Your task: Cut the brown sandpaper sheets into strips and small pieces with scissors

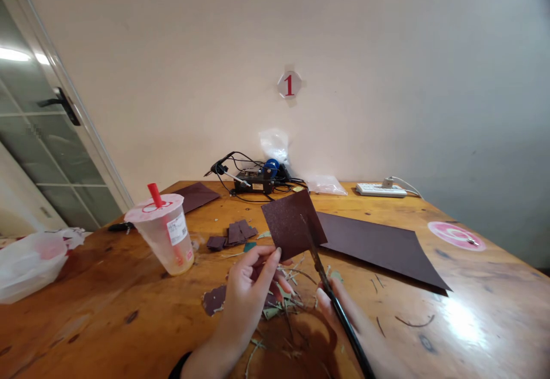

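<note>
Near the centre, my left hand (pixel 253 281) pinches the lower left corner of a dark maroon square sheet (pixel 289 224) between thumb and fingers, raised above the table. My right hand (pixel 344 304) is closed around a dark, long-handled cutting tool (pixel 329 290). The tool's narrow tip overlaps the right part of the square. Below both hands lie thin scraps and strips, with a maroon offcut (pixel 213 300) left of them. A stack of small maroon pieces (pixel 236 233) lies behind my left hand. The larger maroon sheet (pixel 378 241) rests on the right.
A plastic cup (pixel 165 233) with a red straw stands at the left, near a white plastic bag (pixel 36 261). Behind are another maroon sheet (pixel 197 196), a black device (pixel 253 181) with cables, and a power strip (pixel 380 190). The wooden table (pixel 141 322) reaches the wall.
</note>
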### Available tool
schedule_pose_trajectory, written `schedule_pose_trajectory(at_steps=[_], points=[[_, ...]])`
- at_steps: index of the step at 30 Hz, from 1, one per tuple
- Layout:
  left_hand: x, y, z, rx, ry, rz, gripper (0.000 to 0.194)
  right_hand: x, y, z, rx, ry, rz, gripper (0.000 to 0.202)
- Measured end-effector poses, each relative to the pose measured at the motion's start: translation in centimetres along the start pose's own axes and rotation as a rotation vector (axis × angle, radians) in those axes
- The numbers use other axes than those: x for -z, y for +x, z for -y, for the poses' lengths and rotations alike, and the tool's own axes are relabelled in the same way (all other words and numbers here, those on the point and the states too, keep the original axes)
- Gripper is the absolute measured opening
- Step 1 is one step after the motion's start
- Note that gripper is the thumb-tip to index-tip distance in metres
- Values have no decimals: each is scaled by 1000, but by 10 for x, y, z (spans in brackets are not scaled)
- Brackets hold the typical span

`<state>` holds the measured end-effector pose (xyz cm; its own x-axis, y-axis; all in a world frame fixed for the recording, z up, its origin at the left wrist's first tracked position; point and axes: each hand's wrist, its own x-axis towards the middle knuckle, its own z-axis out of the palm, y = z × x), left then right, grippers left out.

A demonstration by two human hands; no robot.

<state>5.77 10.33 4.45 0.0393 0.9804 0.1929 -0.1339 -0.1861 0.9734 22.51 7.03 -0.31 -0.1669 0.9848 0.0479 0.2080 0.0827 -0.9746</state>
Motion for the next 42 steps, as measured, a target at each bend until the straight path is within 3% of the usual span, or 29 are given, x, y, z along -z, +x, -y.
schedule_pose_trajectory(at_steps=[20, 28, 42], points=[[-1, 3, 1, 18, 7, 3, 25, 3, -2, 13, 5, -2, 20, 53], [1, 2, 4, 28, 33, -3, 25, 1, 0, 0, -26, -109, -7, 47], [0, 8, 7, 27, 1, -10, 25, 5, -2, 4, -84, -128, -37, 62]])
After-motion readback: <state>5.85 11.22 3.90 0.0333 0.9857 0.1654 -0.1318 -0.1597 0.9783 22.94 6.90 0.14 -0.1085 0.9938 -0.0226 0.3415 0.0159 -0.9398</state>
